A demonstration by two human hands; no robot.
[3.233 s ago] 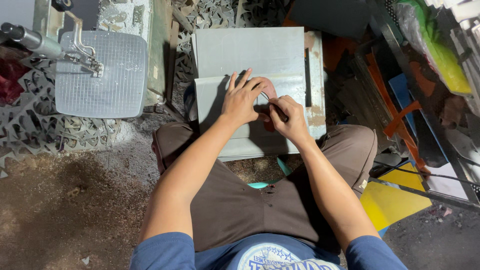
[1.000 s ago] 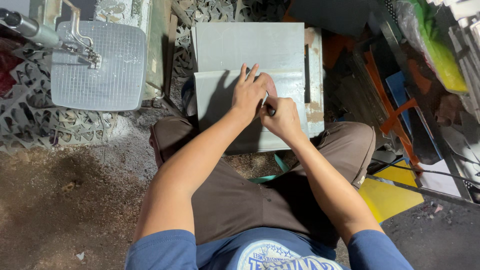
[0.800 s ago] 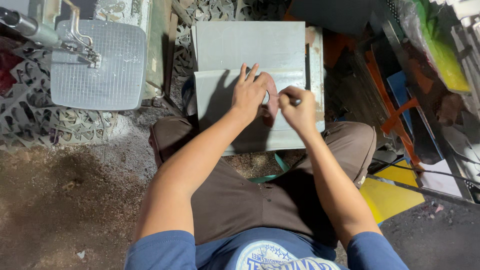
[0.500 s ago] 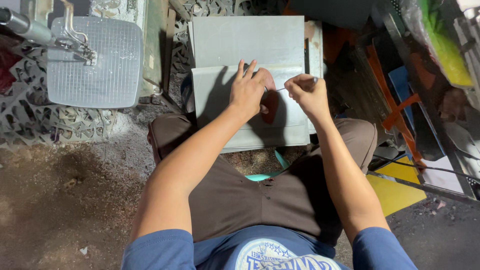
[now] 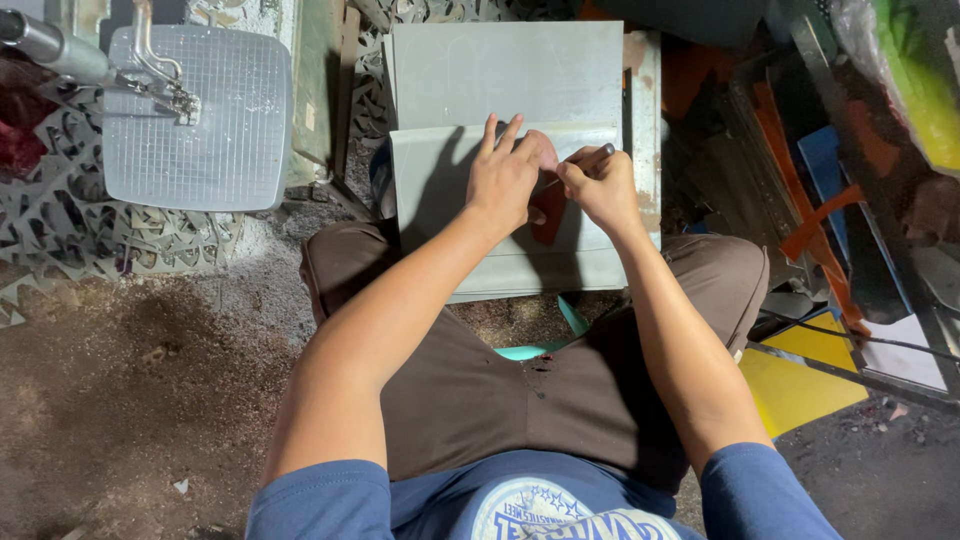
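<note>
A grey metal sheet (image 5: pixel 450 200) lies across my knees, over a second grey sheet (image 5: pixel 500 70) behind it. On it sits a small reddish template (image 5: pixel 548 212). My left hand (image 5: pixel 505 180) presses flat on that template with its fingers spread. My right hand (image 5: pixel 602 185) is closed on a thin dark marking tool (image 5: pixel 590 156), whose tip meets the template's upper edge next to my left fingertips.
A square wire-mesh plate (image 5: pixel 200 115) with a metal arm stands at the upper left. Perforated metal scraps (image 5: pixel 70 230) lie on the dusty floor at the left. Yellow (image 5: pixel 800 385), blue and orange boards crowd the right side. A teal stool edge (image 5: pixel 530 350) shows between my knees.
My right hand swung out to the right along the template's edge, then came back close beside my left hand. My left hand stayed pressed on the template.
</note>
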